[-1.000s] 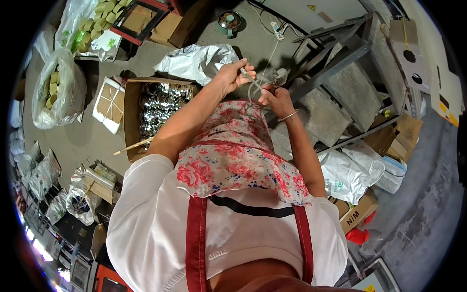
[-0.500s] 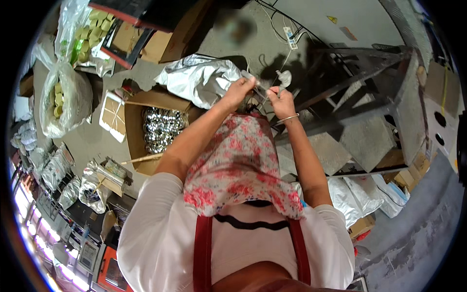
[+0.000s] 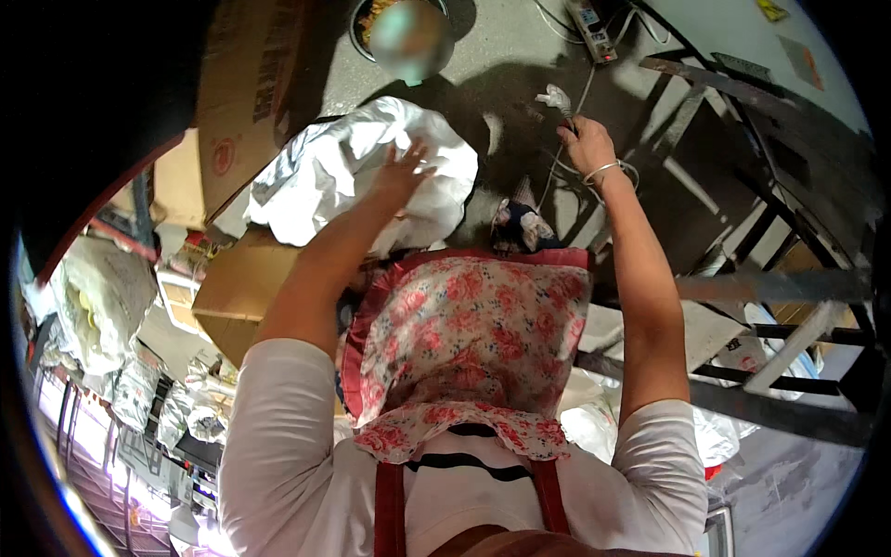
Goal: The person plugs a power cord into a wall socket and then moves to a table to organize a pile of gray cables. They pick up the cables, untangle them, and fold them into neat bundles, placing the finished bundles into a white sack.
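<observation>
My left hand (image 3: 401,176) has its fingers spread over the mouth of a white sack (image 3: 316,172), touching or just above its inside; I cannot tell which. Nothing shows in that hand. To the right, my right hand (image 3: 591,148), with a bangle at the wrist, is closed around a small dark thing, mostly hidden by the fingers. Just beyond the fingertips is a crumpled white scrap (image 3: 554,97); whether it joins what I hold is unclear. A pale cord (image 3: 587,88) runs down past this hand.
A power strip (image 3: 592,30) with cables lies at the far right. Dark metal frame bars (image 3: 775,288) stand along the right. Cartons (image 3: 255,102) rise at the left, another box (image 3: 232,288) nearer. A round container (image 3: 362,32) sits at the far side. My patterned shoe (image 3: 522,226) shows between the hands.
My hands were together, fingers pinched around something pale and clear; they have parted. The left moved left over the sack and opened. The right moved to the right. The view has shifted too.
</observation>
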Action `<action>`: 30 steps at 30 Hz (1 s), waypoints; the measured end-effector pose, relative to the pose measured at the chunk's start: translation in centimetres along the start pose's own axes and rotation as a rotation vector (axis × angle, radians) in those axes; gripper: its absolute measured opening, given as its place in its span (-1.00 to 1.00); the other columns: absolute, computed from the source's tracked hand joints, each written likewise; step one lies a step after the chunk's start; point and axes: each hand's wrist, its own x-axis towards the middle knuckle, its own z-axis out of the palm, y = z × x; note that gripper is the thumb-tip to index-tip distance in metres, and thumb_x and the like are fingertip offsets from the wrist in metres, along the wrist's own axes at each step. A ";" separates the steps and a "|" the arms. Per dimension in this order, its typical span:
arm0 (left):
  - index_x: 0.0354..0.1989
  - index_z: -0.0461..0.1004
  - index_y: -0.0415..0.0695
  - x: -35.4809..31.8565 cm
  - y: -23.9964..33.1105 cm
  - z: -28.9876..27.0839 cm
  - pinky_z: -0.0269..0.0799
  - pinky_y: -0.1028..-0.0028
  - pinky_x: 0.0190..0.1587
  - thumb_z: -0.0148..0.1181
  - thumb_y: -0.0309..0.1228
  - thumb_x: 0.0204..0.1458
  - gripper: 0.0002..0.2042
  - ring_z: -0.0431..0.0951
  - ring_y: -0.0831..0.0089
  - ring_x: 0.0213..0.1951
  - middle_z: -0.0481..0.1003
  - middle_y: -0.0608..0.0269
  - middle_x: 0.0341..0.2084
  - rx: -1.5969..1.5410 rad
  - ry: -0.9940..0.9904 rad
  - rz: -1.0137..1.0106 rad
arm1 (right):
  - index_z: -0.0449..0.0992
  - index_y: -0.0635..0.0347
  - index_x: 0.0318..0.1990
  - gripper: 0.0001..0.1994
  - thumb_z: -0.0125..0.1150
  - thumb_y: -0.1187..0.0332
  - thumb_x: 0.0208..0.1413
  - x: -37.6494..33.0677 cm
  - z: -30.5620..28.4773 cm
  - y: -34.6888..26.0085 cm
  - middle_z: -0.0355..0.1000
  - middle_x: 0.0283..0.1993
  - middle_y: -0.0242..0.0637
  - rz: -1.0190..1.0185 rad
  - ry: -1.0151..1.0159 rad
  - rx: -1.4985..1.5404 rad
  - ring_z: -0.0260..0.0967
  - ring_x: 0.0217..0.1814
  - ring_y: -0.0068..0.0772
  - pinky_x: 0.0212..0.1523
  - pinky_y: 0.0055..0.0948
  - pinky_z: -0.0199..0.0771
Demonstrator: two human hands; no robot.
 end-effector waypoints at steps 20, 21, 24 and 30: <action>-0.11 0.43 -0.13 -2.3 -15.3 9.9 0.30 0.20 -0.10 0.08 -0.31 -0.12 -0.65 0.40 0.10 -0.07 0.44 0.08 -0.15 -0.344 0.107 -0.190 | 0.39 0.24 -0.17 -0.70 0.08 0.24 -0.01 13.9 10.3 13.2 0.36 -0.15 0.00 0.069 0.232 -0.159 0.33 -0.14 -0.08 -0.15 -0.27 0.34; -0.22 0.45 -0.25 -3.7 -14.2 6.9 0.39 0.40 -0.27 0.06 -0.40 -0.06 -0.75 0.51 0.21 -0.34 0.50 0.05 -0.39 -0.394 0.590 0.034 | 0.38 0.22 -0.16 -0.72 0.06 0.28 -0.01 13.1 9.7 13.1 0.36 -0.19 -0.02 -0.014 0.327 -0.250 0.32 -0.13 -0.09 -0.13 -0.25 0.34; -0.27 0.46 -0.33 -6.2 -11.9 3.2 0.37 0.56 -0.24 0.08 -0.34 0.04 -0.75 0.44 0.54 -0.39 0.50 0.15 -0.42 -0.992 0.713 -0.401 | 0.37 0.18 -0.14 -0.74 0.01 0.37 -0.03 12.4 9.7 9.5 0.34 -0.28 -0.08 -0.345 0.433 -0.465 0.31 -0.13 -0.11 -0.10 -0.24 0.34; -0.03 0.25 -0.43 -0.4 -9.1 -3.8 0.29 0.51 -0.04 0.10 -0.40 0.02 -0.60 0.40 0.43 -0.13 0.39 0.10 -0.16 -1.572 0.824 -0.190 | 0.44 0.19 -0.24 -0.77 0.02 0.46 -0.12 14.5 12.4 6.2 0.38 -0.20 -0.22 -0.313 0.074 -0.737 0.33 -0.12 -0.21 -0.11 -0.25 0.31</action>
